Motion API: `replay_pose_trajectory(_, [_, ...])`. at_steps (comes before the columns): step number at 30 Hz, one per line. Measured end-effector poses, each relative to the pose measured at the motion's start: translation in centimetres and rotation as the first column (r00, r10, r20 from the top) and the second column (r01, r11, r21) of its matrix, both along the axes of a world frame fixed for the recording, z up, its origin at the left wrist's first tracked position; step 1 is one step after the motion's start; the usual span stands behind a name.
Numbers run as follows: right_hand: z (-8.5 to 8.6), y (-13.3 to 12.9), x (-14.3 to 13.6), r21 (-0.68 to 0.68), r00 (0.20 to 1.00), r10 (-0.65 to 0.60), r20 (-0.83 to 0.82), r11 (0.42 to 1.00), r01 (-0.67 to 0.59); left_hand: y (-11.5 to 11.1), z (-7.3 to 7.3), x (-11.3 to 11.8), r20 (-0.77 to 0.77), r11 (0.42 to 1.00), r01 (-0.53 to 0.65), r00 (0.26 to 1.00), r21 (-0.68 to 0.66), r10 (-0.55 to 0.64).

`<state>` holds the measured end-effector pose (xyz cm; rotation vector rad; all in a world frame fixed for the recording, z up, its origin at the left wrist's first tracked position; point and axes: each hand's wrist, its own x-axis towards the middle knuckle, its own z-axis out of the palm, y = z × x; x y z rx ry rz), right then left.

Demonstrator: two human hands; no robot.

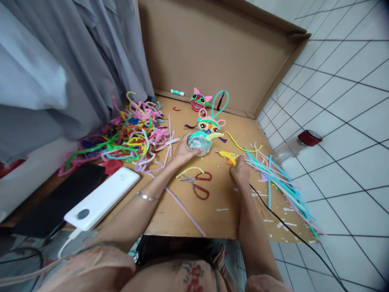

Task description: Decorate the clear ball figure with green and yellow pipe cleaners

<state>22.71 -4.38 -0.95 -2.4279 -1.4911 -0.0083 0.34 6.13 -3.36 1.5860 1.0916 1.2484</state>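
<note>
My left hand [184, 149] is closed around a clear, teal-tinted ball [199, 142] with a pale yellow-green pipe cleaner piece [216, 136] at its upper right. In my right hand [240, 172] is a yellow glue gun [226, 155], its nozzle pointing left toward the ball but apart from it. Just behind the ball sits a pipe cleaner animal head [209, 125] with round eyes and pink loop ears. Nearer to me lie red-handled scissors [200, 184] with spread blades, beside a short yellow-green pipe cleaner [190, 168].
A tangled heap of coloured pipe cleaners [133, 134] covers the left side. Straight pipe cleaners [279, 186] lie at right, near a red-lidded jar [299, 144]. A white power bank [103, 198] is at front left. A second animal head [199, 101] stands by the cardboard wall [212, 48]. A black cord [282, 221] trails right.
</note>
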Motion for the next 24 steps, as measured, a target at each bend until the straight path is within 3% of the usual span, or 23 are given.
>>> replay_pose_trajectory(4, [-1.0, 0.8, 0.9, 0.093, 1.0, 0.003, 0.014, 0.996, -0.005, -0.5, 0.4, 0.1, -0.034, 1.0, -0.015, 0.999, 0.026, 0.015])
replay_pose_trajectory(10, [-1.2, 0.9, 1.8, 0.145, 0.991, -0.12, 0.061, 0.983, 0.11, -1.0, 1.0, 1.0, -0.094, 0.997, -0.042, 0.994, 0.064, 0.048])
replay_pose_trajectory(15, [-0.4, 0.8, 1.7, 0.071, 0.975, -0.203, 0.089, 0.978, 0.197, -1.3, 1.1, 2.4, -0.128, 0.996, -0.032, 0.991, 0.08, 0.042])
replay_pose_trajectory(24, [0.3, 0.2, 0.4, 0.168, 0.978, -0.134, 0.161, 0.98, 0.106, -1.2, 0.8, 2.6, -0.124, 0.998, -0.01, 0.992, 0.07, 0.018])
